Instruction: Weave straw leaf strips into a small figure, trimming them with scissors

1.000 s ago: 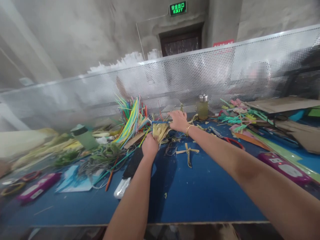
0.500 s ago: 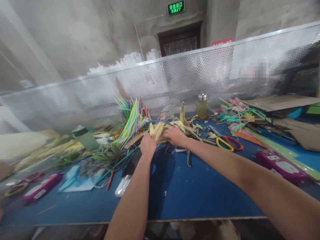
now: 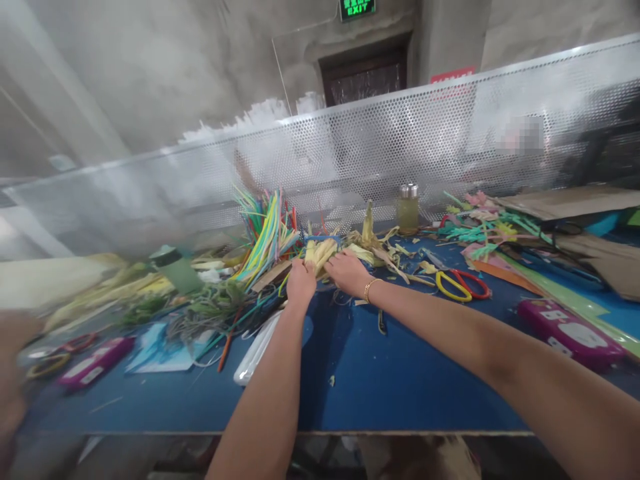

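Both of my arms reach forward over a blue table (image 3: 400,373). My left hand (image 3: 301,281) is closed on the near end of a bundle of pale yellow dry leaf strips (image 3: 320,252). Just to its right, my right hand (image 3: 347,273), with a gold bracelet on the wrist, is curled over the same bundle. More loose yellow strips (image 3: 375,248) lie behind the hands. A fan of coloured plastic strips (image 3: 265,233) stands just left of the bundle.
Scissors with red and yellow handles (image 3: 457,285) lie right of my right hand. A glass jar (image 3: 408,208) stands by the perforated metal screen (image 3: 450,140). Purple cases (image 3: 567,327) (image 3: 93,363), a green bottle (image 3: 175,270) and tangled cords (image 3: 210,310) crowd the sides.
My right hand drew back from the far side of the bundle to lie beside my left hand on it. The scissors came into sight on the right.
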Demonstrator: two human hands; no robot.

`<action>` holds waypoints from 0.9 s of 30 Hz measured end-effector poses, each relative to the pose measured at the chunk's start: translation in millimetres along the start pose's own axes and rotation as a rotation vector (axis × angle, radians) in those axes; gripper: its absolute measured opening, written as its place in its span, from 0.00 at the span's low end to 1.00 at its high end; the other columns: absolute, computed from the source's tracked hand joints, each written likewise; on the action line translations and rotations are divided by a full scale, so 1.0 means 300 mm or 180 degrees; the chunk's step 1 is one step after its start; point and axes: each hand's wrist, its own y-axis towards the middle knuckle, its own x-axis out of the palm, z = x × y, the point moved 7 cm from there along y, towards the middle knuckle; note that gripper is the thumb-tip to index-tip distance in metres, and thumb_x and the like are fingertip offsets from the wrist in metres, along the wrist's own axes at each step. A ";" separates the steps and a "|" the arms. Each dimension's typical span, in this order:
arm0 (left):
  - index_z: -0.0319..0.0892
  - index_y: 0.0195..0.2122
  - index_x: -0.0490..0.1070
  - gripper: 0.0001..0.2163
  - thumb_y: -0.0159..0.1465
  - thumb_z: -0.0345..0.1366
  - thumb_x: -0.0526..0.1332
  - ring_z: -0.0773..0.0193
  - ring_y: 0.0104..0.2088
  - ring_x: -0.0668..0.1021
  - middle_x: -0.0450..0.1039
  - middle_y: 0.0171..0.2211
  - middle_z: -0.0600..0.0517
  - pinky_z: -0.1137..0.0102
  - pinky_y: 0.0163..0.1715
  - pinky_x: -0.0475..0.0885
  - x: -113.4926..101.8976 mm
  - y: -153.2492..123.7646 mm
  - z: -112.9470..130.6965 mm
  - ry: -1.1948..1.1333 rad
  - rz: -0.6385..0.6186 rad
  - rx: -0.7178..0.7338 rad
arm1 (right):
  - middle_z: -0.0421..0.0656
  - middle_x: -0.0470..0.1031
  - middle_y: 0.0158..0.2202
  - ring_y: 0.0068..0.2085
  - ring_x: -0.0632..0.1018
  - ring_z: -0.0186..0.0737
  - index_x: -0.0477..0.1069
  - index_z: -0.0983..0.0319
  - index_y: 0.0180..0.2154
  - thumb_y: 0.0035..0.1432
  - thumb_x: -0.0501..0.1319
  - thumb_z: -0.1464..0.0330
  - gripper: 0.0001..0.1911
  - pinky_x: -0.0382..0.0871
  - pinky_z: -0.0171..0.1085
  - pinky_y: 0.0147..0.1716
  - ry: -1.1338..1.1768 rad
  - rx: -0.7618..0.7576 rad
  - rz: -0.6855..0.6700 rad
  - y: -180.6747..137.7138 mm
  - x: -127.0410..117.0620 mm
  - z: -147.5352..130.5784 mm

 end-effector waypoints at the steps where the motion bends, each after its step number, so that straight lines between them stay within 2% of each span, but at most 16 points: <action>1: 0.38 0.46 0.64 0.15 0.67 0.43 0.49 0.51 0.46 0.77 0.74 0.44 0.38 0.64 0.41 0.68 0.001 0.000 0.003 -0.0059 -0.0035 0.0057 | 0.53 0.74 0.38 0.42 0.71 0.46 0.70 0.67 0.40 0.62 0.49 0.73 0.12 0.54 0.46 0.47 -0.0007 0.0033 -0.0007 0.006 -0.001 -0.003; 3: 0.38 0.49 0.62 0.20 0.64 0.48 0.54 0.52 0.47 0.77 0.74 0.46 0.38 0.64 0.43 0.68 0.004 -0.003 0.011 -0.0175 -0.0141 0.0211 | 0.52 0.74 0.37 0.41 0.71 0.46 0.72 0.67 0.39 0.62 0.49 0.74 0.13 0.54 0.46 0.47 -0.0018 0.0020 -0.0078 0.011 0.000 -0.010; 5: 0.38 0.51 0.61 0.23 0.61 0.48 0.58 0.52 0.49 0.76 0.73 0.48 0.39 0.66 0.44 0.68 0.008 -0.009 0.026 -0.0157 -0.0256 0.0442 | 0.51 0.74 0.36 0.40 0.72 0.45 0.73 0.67 0.38 0.61 0.51 0.73 0.12 0.54 0.47 0.46 -0.0007 -0.0090 -0.0240 0.003 0.006 -0.019; 8: 0.39 0.50 0.62 0.16 0.63 0.41 0.56 0.52 0.49 0.76 0.73 0.47 0.39 0.65 0.44 0.68 0.009 -0.021 0.044 0.0240 -0.0247 0.0606 | 0.50 0.74 0.37 0.40 0.72 0.44 0.74 0.65 0.37 0.59 0.53 0.73 0.12 0.54 0.46 0.44 0.0001 -0.0263 -0.0491 -0.029 0.015 -0.037; 13: 0.38 0.48 0.62 0.14 0.67 0.40 0.49 0.50 0.46 0.77 0.74 0.43 0.38 0.64 0.41 0.69 -0.011 -0.031 0.053 0.0850 0.0029 0.0324 | 0.53 0.73 0.42 0.44 0.71 0.47 0.74 0.66 0.35 0.62 0.49 0.73 0.15 0.56 0.45 0.43 -0.0044 -0.0383 -0.0300 -0.063 -0.003 -0.094; 16: 0.36 0.50 0.61 0.15 0.68 0.40 0.47 0.49 0.45 0.78 0.74 0.43 0.37 0.65 0.39 0.69 -0.030 -0.036 0.061 0.0921 0.0169 0.0173 | 0.53 0.74 0.38 0.39 0.73 0.45 0.71 0.68 0.40 0.63 0.46 0.74 0.16 0.57 0.44 0.40 0.0046 -0.0119 -0.0350 -0.060 0.006 -0.102; 18: 0.35 0.50 0.60 0.15 0.68 0.39 0.46 0.50 0.44 0.78 0.74 0.42 0.37 0.65 0.39 0.69 -0.036 -0.043 0.072 0.0895 0.0227 0.0154 | 0.52 0.75 0.36 0.37 0.74 0.45 0.69 0.69 0.43 0.62 0.49 0.71 0.13 0.58 0.43 0.38 0.0138 0.0123 -0.0319 -0.055 0.005 -0.092; 20: 0.34 0.50 0.59 0.15 0.68 0.39 0.46 0.50 0.45 0.78 0.74 0.43 0.36 0.65 0.39 0.69 -0.028 -0.049 0.085 0.0863 0.0160 0.0212 | 0.53 0.75 0.38 0.37 0.74 0.46 0.69 0.68 0.44 0.59 0.54 0.68 0.14 0.58 0.43 0.38 0.0188 0.0332 -0.0223 -0.050 -0.006 -0.078; 22: 0.34 0.50 0.59 0.15 0.68 0.39 0.47 0.50 0.46 0.77 0.73 0.46 0.35 0.65 0.41 0.69 -0.009 -0.054 0.100 0.0821 0.0016 0.0349 | 0.53 0.76 0.38 0.37 0.75 0.47 0.70 0.67 0.42 0.59 0.54 0.69 0.12 0.57 0.44 0.38 0.0184 0.0412 -0.0221 -0.047 -0.011 -0.069; 27: 0.37 0.51 0.57 0.15 0.66 0.38 0.51 0.50 0.49 0.76 0.71 0.49 0.37 0.65 0.44 0.68 0.053 -0.036 0.112 0.0624 -0.0389 0.0628 | 0.51 0.77 0.32 0.35 0.75 0.45 0.75 0.66 0.33 0.59 0.51 0.75 0.13 0.56 0.45 0.38 0.0090 -0.0051 -0.0550 -0.062 0.007 -0.103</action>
